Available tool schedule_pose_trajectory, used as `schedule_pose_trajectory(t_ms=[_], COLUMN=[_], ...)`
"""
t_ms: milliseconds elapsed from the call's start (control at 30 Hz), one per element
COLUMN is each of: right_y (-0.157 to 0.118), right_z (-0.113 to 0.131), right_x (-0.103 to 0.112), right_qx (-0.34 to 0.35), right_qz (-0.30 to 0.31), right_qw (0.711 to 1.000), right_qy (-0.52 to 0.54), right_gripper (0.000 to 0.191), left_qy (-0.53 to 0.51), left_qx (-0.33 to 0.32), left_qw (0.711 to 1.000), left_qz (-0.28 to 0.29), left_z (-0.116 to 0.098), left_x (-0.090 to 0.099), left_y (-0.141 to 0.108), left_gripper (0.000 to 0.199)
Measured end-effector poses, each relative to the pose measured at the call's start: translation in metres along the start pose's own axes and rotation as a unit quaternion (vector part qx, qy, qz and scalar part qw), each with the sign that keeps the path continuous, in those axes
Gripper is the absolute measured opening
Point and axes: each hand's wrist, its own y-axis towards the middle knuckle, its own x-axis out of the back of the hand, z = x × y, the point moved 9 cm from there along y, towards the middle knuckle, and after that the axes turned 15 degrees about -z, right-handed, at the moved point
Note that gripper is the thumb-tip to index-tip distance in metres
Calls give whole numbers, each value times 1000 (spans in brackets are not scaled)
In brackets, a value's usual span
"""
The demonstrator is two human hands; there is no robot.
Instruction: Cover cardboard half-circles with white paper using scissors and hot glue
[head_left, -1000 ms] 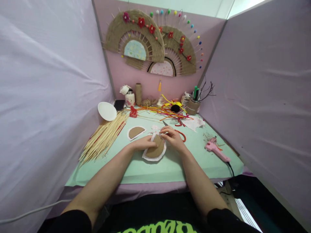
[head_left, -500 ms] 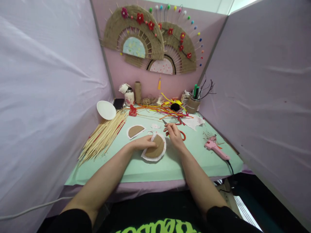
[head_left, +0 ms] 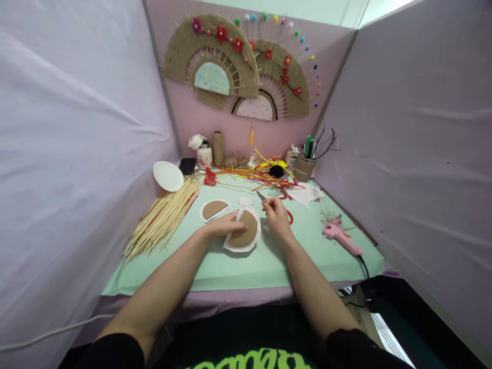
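A cardboard half-disc with a white paper border [head_left: 246, 234] is held up over the table, its straight edge facing left. My left hand [head_left: 228, 224] grips it at that edge, the thumb lying on the cardboard. Scissors with red-orange handles [head_left: 291, 217] are in my right hand [head_left: 275, 212], the blades pointing up and left, away from the half-disc. Another half-disc of cardboard on white paper [head_left: 214, 209] lies on the table beyond my left hand. Small white paper scraps [head_left: 246, 201] lie behind the held piece.
Thin wooden sticks [head_left: 165, 220] and a white bowl [head_left: 168, 176] are at left. A pink glue gun [head_left: 342, 237] with a black cord lies at right. Coloured pipe cleaners [head_left: 253, 177], a brown pen holder [head_left: 305, 167] and a bottle [head_left: 205, 154] are at the back.
The held half-disc has turned and shifted slightly left. The fingers of my right hand have drawn closer together around the scissors.
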Motion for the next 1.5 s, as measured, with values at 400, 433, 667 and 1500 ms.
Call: schedule_pose_trajectory(t_ms=[400,433,667,1500], right_y=[-2,-1,1,-28], right_z=[-12,-13,-24,-25], right_x=[-10,-9,-7,-45], right_qx=[-29,-34,-73,-194], right_qz=[46,40,25,173], right_qw=[998,998,997,954], right_qy=[21,21,27,151], right_gripper=[11,11,11,23], left_qy=[-48,-53,-54,121], left_qx=[34,35,25,-236], left_qw=[997,996,998,922], left_qz=[-54,-55,-14,-281], left_z=[6,7,6,-44], left_x=[14,15,6,26], left_y=[6,7,3,-5], left_gripper=[38,38,38,19])
